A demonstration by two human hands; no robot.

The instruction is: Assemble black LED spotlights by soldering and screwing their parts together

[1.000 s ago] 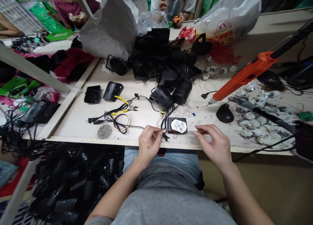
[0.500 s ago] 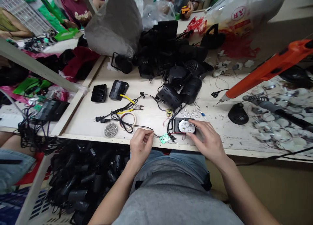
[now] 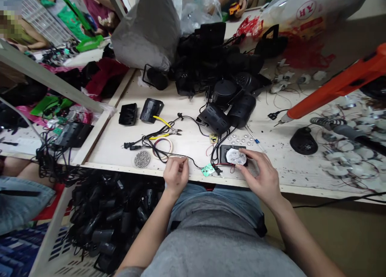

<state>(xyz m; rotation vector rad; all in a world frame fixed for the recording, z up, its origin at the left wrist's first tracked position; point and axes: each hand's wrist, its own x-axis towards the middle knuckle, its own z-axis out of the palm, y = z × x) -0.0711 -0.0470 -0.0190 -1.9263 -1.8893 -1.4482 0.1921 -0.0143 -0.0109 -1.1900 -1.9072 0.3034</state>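
My right hand (image 3: 263,173) has thumb and fingertips at the edge of a white octagonal plate with round clear lenses (image 3: 236,156), which lies on a black square housing (image 3: 223,149). Thin red wires run from the plate toward a green circuit board (image 3: 208,170) on its left. My left hand (image 3: 176,174) is closed in a pinch beside a black cable (image 3: 195,163); what its fingers hold, if anything, is too small to make out. Yellow-handled cutters (image 3: 164,124) lie behind it, near a wire ring (image 3: 171,150) and a round dish of small metal pieces (image 3: 141,159).
Black lamp housings (image 3: 224,92) are piled at the back, near a grey bag (image 3: 147,31). An orange electric screwdriver (image 3: 334,84) hangs at right above white plates with wires (image 3: 346,156). Small clear lenses (image 3: 241,139) sit behind the plate. Below left stands a crate (image 3: 57,245) of black parts.
The view has shifted slightly, so the bench appears farther right. My left hand has drawn a little left, away from the circuit board. My right hand stays at the octagonal plate.
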